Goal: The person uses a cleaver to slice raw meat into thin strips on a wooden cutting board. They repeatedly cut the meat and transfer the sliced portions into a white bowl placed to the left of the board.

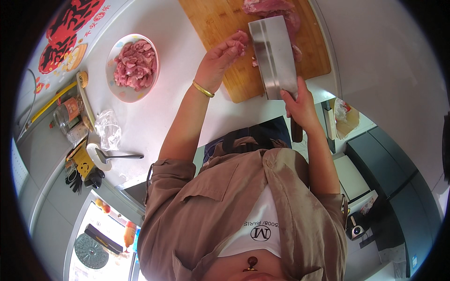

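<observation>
My right hand (301,105) grips the handle of a wide metal cleaver (275,58), its blade over the wooden cutting board (242,86). Beyond and to the right of the blade lies a larger piece of raw meat (270,8), partly hidden by it. My left hand (221,58), with a gold-coloured bangle at the wrist, pinches small pieces of raw meat (241,38) in its fingertips above the board, left of the blade. A small scrap of meat lies beside the blade. Farther left, a white bowl (110,75) with a pink rim holds cut raw meat (135,65).
On the white counter at the left are a crumpled clear plastic bag (108,130) and a dark-handled utensil (119,156) resting on a white dish (94,158). Bottles (66,112) and a wooden-handled brush (85,100) stand or lie by the wall. A yellow holder (83,159) is near the window.
</observation>
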